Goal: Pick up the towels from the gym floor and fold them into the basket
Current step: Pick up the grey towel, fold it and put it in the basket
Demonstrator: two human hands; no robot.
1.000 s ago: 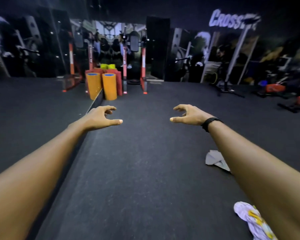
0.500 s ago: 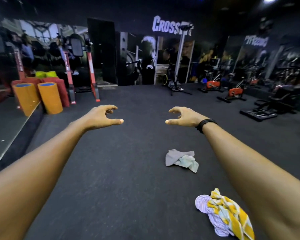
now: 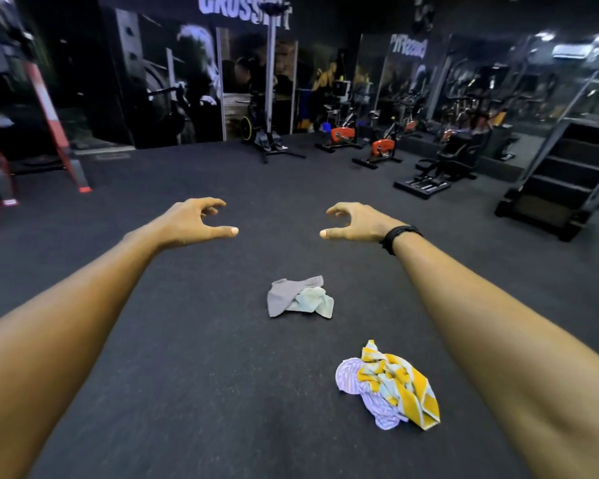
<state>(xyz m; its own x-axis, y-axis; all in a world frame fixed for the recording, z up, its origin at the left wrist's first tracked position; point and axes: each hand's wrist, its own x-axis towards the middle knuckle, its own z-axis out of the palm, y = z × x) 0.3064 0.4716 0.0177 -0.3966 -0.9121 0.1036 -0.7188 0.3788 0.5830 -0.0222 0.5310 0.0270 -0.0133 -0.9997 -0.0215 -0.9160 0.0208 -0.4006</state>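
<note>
A: Where are the hands?

B: Both arms reach forward over the gym floor (image 3: 194, 357). The left hand (image 3: 191, 221) is at about 11 o'clock from the middle of the view, the right hand (image 3: 358, 223) at about 1 o'clock. Each has its fingers loosely curled and its thumb pointing inward, and neither holds anything. A black wristband (image 3: 396, 236) sits on the right wrist.

A: And the towels?

B: Two crumpled heaps lie on the floor between the arms. The grey and pale green towels (image 3: 300, 298) lie near the centre, below both hands and apart from them. The yellow and striped towels (image 3: 391, 387) lie at about 5 o'clock from that heap, close beside the right forearm.

A: Anything else around?

B: Exercise bikes (image 3: 377, 146) stand at 1 o'clock by the far wall, black steps (image 3: 567, 167) at 2 o'clock, and a red rack (image 3: 49, 108) at 10 o'clock.
</note>
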